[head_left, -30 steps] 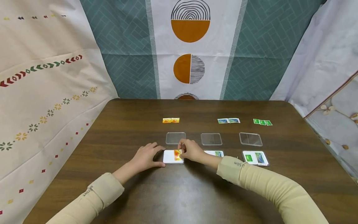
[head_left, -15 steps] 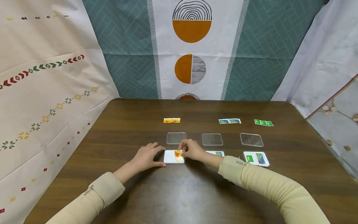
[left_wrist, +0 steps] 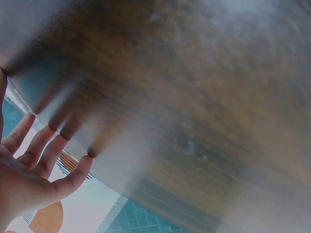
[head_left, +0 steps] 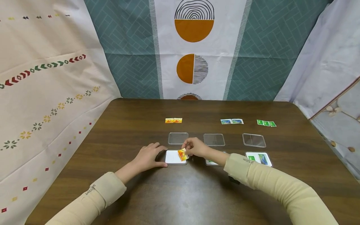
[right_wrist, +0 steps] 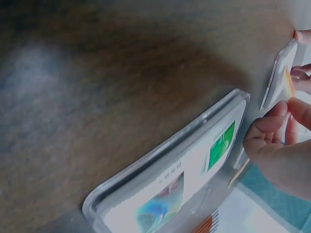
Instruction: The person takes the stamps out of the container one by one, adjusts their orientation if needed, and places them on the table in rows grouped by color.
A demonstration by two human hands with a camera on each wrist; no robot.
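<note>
In the head view an orange-yellow sticker (head_left: 183,154) is pinched between the thumb and fingers of the right hand (head_left: 196,147). It sits tilted over the right part of a white card (head_left: 172,157) in a clear case. The left hand (head_left: 149,157) has its fingers extended, with thumb and fingertips at the case's left edge. The right wrist view shows the right hand (right_wrist: 286,145) pinching the sticker (right_wrist: 288,83) at the far case. Spread fingers of the left hand (left_wrist: 43,165) touch the table in the left wrist view.
Behind lie three clear lids, such as one (head_left: 178,138). Farther back are orange stickers (head_left: 173,120), blue stickers (head_left: 232,121) and green stickers (head_left: 266,123). Two more cased cards stand to the right, one (head_left: 259,158) near the right sleeve, the other (head_left: 211,162) partly under the forearm.
The sticker has turned to a tilt and shifted slightly right with the right hand, which has risen a little. The left hand stays at the case's left edge.
</note>
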